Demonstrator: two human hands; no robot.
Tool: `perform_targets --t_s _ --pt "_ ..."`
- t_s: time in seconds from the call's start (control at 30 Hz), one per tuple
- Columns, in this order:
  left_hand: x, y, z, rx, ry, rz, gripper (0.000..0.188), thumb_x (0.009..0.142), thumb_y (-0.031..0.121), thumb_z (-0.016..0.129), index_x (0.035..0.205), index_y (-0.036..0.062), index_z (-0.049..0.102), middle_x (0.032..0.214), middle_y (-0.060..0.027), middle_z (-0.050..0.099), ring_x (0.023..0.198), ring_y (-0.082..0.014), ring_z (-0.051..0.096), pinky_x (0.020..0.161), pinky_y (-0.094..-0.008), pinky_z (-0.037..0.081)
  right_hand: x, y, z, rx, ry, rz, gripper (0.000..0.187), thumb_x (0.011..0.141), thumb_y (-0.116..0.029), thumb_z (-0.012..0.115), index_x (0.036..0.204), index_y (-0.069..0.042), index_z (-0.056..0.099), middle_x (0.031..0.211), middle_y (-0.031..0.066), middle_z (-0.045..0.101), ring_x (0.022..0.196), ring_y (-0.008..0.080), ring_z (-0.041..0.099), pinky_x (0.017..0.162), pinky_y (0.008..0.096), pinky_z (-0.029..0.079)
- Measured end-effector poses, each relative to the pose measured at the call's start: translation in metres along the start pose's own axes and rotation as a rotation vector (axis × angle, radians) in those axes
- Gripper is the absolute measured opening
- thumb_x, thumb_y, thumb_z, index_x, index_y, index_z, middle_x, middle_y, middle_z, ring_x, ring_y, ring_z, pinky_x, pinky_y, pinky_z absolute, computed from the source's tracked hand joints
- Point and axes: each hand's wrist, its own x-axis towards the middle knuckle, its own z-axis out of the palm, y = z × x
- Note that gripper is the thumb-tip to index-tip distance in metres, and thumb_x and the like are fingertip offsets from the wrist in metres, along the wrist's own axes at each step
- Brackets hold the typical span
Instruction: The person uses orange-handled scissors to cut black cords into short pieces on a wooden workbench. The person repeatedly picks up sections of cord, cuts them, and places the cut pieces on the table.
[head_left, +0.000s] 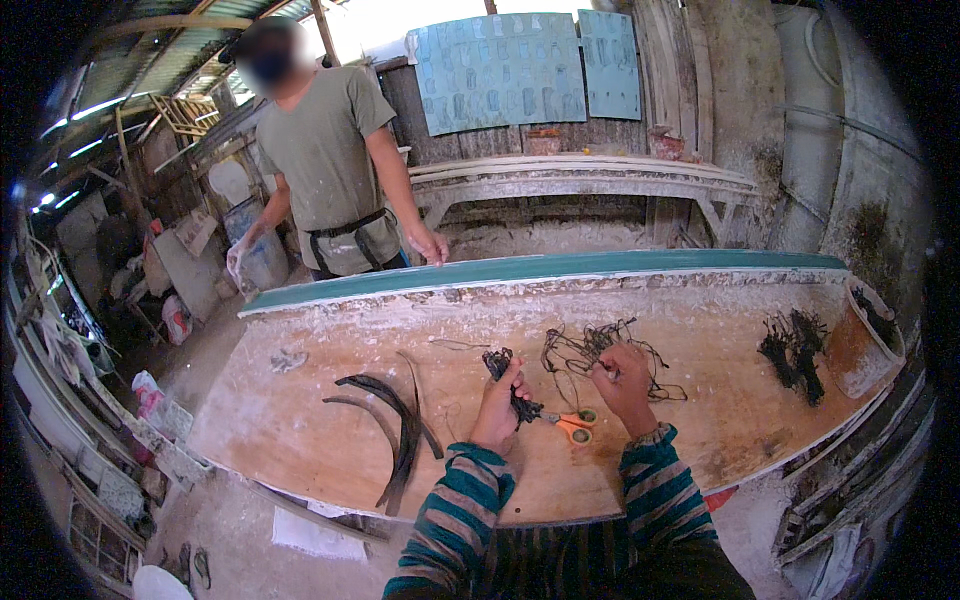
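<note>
My left hand (500, 405) grips a small black bundle of wire (498, 362) on the plaster-stained wooden table (330, 440). My right hand (622, 380) pinches strands of a loose tangle of thin black wire (590, 350) spread on the table beyond it. Orange-handled scissors (572, 424) lie flat between my two hands, blades pointing toward my left hand. Both my forearms wear striped teal sleeves.
Curved dark strips (400, 430) lie at the table's left. More black wire bundles (792, 352) sit at the right beside a rusty bucket (850, 345). A long green-edged board (540, 270) runs along the far side, where another person (335, 160) stands touching it.
</note>
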Motion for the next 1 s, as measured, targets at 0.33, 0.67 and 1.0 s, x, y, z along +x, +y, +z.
perform_targets --t_s 0.33,0.67,1.0 --pt "-0.018 0.012 0.023 0.515 0.09 0.35 0.034 0.08 0.029 0.068 0.104 0.0063 0.059 0.07 0.0051 0.049 0.056 -0.0045 0.042 0.05 -0.02 0.036 -0.009 -0.008 0.009 0.283 0.09 0.029 0.013 0.066 -0.003 0.062 0.072 -0.005 0.051 0.066 0.0071 0.048 0.061 0.022 0.048 0.058 0.0326 0.038" --pt "-0.024 0.009 0.026 0.515 0.052 0.182 0.027 0.081 0.031 0.066 0.085 0.0074 0.054 0.063 0.0037 0.043 0.055 -0.0086 0.042 0.052 -0.0241 0.037 -0.012 -0.007 0.013 0.307 0.138 0.082 0.01 0.066 0.004 0.056 0.072 -0.003 0.051 0.066 0.0064 0.049 0.062 0.0168 0.048 0.058 0.0282 0.038" --pt "-0.01 0.008 0.011 0.123 -0.015 0.079 0.027 0.084 0.03 0.063 0.09 0.0052 0.055 0.063 0.0041 0.04 0.055 -0.0066 0.039 0.051 -0.0224 0.036 -0.01 0.005 0.006 0.606 0.231 0.335 0.009 0.073 0.002 0.05 0.07 -0.003 0.044 0.065 -0.0013 0.041 0.06 0.0073 0.039 0.054 0.0218 0.033"
